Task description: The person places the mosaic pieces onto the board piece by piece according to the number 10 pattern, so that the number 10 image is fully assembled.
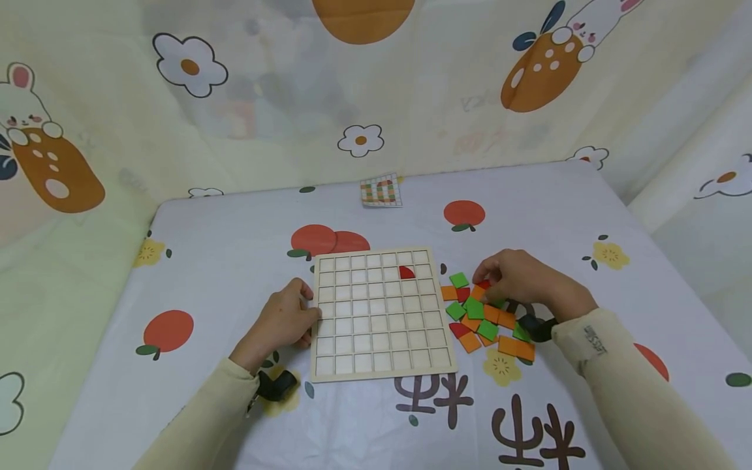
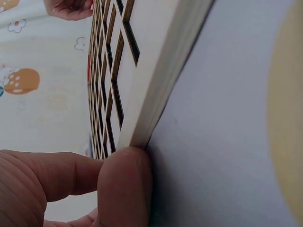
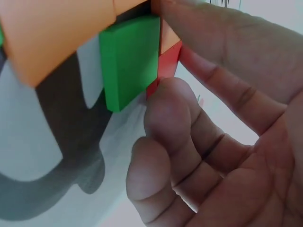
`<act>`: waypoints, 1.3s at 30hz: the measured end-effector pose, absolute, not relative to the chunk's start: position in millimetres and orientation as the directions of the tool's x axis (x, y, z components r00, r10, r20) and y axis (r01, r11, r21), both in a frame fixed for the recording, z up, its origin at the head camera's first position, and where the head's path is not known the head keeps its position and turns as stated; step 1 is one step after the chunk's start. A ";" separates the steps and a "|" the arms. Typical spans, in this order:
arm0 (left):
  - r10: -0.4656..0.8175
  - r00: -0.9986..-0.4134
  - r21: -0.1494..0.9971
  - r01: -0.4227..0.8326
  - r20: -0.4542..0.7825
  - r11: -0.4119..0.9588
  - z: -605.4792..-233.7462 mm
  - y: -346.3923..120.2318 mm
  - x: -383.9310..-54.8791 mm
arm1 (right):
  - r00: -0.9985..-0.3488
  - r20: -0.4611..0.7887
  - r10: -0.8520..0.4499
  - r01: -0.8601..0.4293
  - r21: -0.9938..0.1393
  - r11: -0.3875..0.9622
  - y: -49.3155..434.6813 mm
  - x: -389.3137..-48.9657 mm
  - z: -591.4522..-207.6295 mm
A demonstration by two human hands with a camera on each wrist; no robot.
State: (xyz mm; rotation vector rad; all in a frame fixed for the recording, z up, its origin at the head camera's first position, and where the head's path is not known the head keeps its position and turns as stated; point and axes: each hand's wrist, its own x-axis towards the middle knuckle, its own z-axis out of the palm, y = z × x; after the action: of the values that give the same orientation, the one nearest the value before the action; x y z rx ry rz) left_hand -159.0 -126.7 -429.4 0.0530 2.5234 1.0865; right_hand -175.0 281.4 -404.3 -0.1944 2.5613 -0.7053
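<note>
A pale wooden grid board [image 1: 384,376] lies flat on the table, with one red quarter-round tile [image 1: 406,272] in a cell near its upper right. At the board's left edge my left hand [image 1: 283,318] holds the rim; thumb and forefinger meet it in the left wrist view. My right hand [image 1: 517,281] reaches into a loose pile of tiles right of the board. A red tile [image 3: 168,66] and an orange tile lie at its fingertips, beside a green tile [image 3: 130,61]. Whether the fingers pinch one is partly hidden.
Several green tiles [image 1: 474,308] and orange tiles [image 1: 469,343] overlap in the pile, some against the board's right edge. A small card [image 1: 381,191] printed with a coloured grid stands near the back edge. The tablecloth [image 1: 235,248] has printed fruit and flowers; a patterned curtain [image 1: 276,130] hangs behind.
</note>
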 end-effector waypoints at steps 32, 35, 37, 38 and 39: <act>0.185 -0.920 0.721 -0.133 -0.344 0.680 -429.4 -127.3 -158.4 | -0.941 -0.273 -0.199 -0.004 -0.578 0.816 277.1 -176.7 -409.6; 0.184 -0.921 0.721 -0.132 -0.342 0.680 -430.6 -126.5 -159.2 | -0.935 -0.304 -0.179 0.057 -0.631 0.774 281.4 -177.9 -409.9; 0.181 -0.922 0.719 -0.133 -0.343 0.683 -431.1 -125.9 -159.7 | -0.929 -0.328 -0.171 0.096 -0.660 0.745 284.4 -179.7 -410.4; 0.180 -0.922 0.717 -0.134 -0.343 0.684 -431.2 -125.6 -159.9 | -0.927 -0.337 -0.168 0.111 -0.670 0.734 285.5 -180.8 -410.5; 0.179 -0.922 0.717 -0.135 -0.344 0.684 -431.0 -125.3 -159.9 | -0.925 -0.344 -0.164 0.125 -0.680 0.722 286.3 -182.0 -410.3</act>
State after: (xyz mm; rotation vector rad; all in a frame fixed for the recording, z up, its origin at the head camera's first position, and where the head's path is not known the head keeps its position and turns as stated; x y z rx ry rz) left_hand -159.9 -125.3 -431.0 0.0345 2.5089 1.1121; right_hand -182.0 286.3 -410.3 -0.0301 2.5450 -1.0448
